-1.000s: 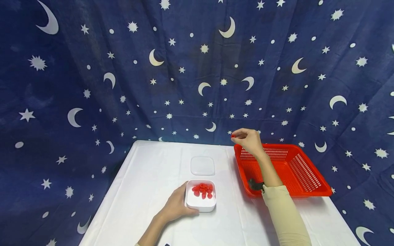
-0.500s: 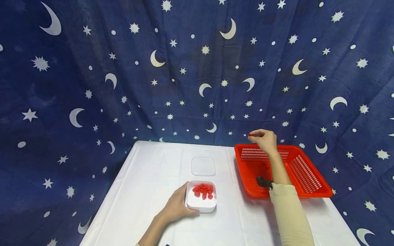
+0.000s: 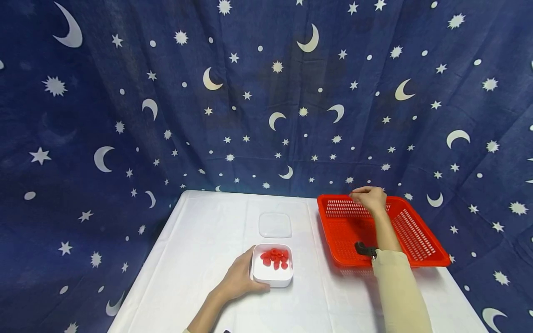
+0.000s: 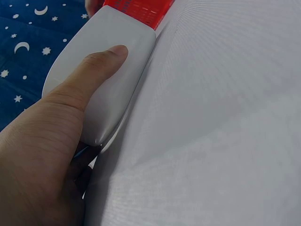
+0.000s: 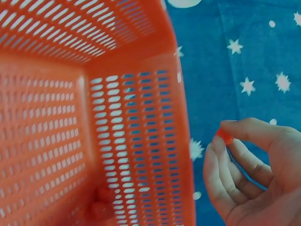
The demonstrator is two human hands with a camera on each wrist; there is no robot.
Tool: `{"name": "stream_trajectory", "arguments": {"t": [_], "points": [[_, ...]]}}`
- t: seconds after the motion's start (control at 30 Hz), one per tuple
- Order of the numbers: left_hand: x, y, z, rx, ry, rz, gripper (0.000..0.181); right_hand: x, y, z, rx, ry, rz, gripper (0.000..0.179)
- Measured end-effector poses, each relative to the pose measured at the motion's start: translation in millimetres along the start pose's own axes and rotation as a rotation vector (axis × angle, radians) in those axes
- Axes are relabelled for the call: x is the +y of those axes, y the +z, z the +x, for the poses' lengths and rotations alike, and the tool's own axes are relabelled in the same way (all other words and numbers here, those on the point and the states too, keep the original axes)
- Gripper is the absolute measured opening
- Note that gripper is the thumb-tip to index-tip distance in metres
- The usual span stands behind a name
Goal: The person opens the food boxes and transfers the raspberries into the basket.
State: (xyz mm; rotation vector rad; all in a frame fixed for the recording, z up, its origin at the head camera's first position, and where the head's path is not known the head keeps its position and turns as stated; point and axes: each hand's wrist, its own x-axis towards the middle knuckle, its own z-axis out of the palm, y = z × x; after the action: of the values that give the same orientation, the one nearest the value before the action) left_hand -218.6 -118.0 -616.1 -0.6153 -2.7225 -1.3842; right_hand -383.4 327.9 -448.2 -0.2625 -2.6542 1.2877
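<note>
A white square container (image 3: pixel 272 279) stands on the table with several raspberries (image 3: pixel 275 255) in it. My left hand (image 3: pixel 240 277) grips its left side, and in the left wrist view the thumb (image 4: pixel 96 70) lies along its wall. Over the far rim of a red slotted basket (image 3: pixel 326 226) is my right hand (image 3: pixel 370 199). Thumb and fingertips there pinch one small raspberry (image 5: pixel 225 136), best seen in the right wrist view. Blurred red lumps (image 5: pixel 101 205) lie low inside the basket; the forearm hides part of its floor in the head view.
A clear flat lid (image 3: pixel 275 225) lies just behind the container. White cloth covers the table (image 3: pixel 216 222). A dark blue curtain (image 3: pixel 250 115) with moons and stars hangs behind it. The basket occupies the table's right side.
My right hand, still pinching the raspberry, has moved right and then lowered toward the basket's far rim. The left hand and the container have stayed in place.
</note>
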Motion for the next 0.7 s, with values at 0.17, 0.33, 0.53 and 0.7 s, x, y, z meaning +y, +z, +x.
{"name": "stream_trajectory", "arguments": {"t": [0.17,0.33,0.53,0.7], "points": [[-1.4,-0.2,0.4,0.004,-0.002,0.003,0.118,14.4,-3.1,6.2,-0.013,0.125,-0.061,0.037],[-1.7,-0.3,1.5,-0.003,0.003,-0.002,0.117,26.3,-8.3,9.2,0.015,0.226,-0.114,0.029],[-1.0,-0.8,-0.3,-0.003,0.003,-0.022,0.116,42.0,-7.5,8.0,0.023,0.221,-0.265,0.030],[-1.2,0.0,-0.3,-0.005,0.011,-0.010,0.116,54.1,-4.2,8.0,0.028,0.216,-0.312,0.029]]}}
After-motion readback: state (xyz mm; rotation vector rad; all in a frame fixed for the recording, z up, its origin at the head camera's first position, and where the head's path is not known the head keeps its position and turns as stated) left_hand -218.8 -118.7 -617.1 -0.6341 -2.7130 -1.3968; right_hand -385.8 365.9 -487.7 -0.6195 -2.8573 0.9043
